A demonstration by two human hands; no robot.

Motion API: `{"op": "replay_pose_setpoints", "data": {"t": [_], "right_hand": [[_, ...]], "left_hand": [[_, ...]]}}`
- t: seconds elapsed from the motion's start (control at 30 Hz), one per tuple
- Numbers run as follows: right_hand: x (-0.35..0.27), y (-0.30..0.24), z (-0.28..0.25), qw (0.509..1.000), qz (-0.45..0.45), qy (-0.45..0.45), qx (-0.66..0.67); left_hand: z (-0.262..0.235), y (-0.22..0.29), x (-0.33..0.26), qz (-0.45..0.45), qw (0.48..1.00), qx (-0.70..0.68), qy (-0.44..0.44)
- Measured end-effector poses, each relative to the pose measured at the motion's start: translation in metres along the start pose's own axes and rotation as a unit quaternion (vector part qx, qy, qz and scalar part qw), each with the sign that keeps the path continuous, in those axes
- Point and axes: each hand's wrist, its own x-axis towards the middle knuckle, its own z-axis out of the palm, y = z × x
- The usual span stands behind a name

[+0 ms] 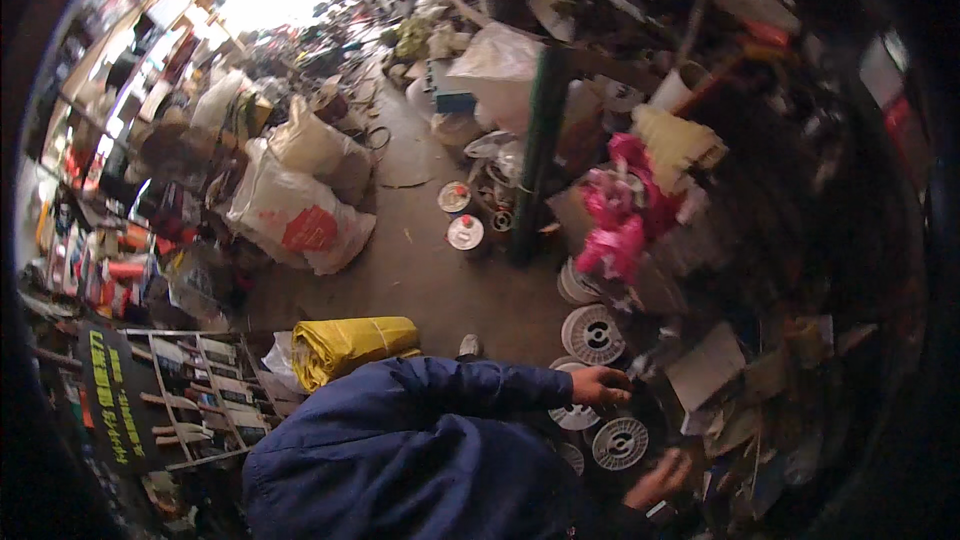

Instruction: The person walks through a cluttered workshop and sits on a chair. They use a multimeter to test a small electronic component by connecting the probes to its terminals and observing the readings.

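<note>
My left hand [600, 387] reaches out from a dark blue sleeve and lies over the edge of a white plastic spool [573, 416]. Its fingers point right, slightly apart, and I see no grip on the spool. Lower down, my right hand [660, 480] hovers beside another white spool [621, 443] with a slotted round face. Its fingers are spread, a little blurred, with nothing between them. More white spools [593, 334] stand in stacks just beyond my left hand. Part of a further spool [570, 457] shows beside my sleeve.
Cardboard pieces [706, 368] and scraps lie to the right. A pink plastic bag [620, 205] sits beyond the spools, near a dark green post [540, 150]. White sacks [300, 210], two lidded tubs [465, 232], a folded yellow sheet [355, 348] and a rack of knives [205, 395] surround me.
</note>
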Motion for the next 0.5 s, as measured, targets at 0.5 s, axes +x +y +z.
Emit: {"op": "replay_pose_setpoints", "data": {"t": [0.5], "right_hand": [[-0.206,-0.296,0.383,0.858,-0.281,-0.426,0.067]], "left_hand": [[-0.252,0.01,-0.349,0.298,0.89,-0.046,0.343]]}}
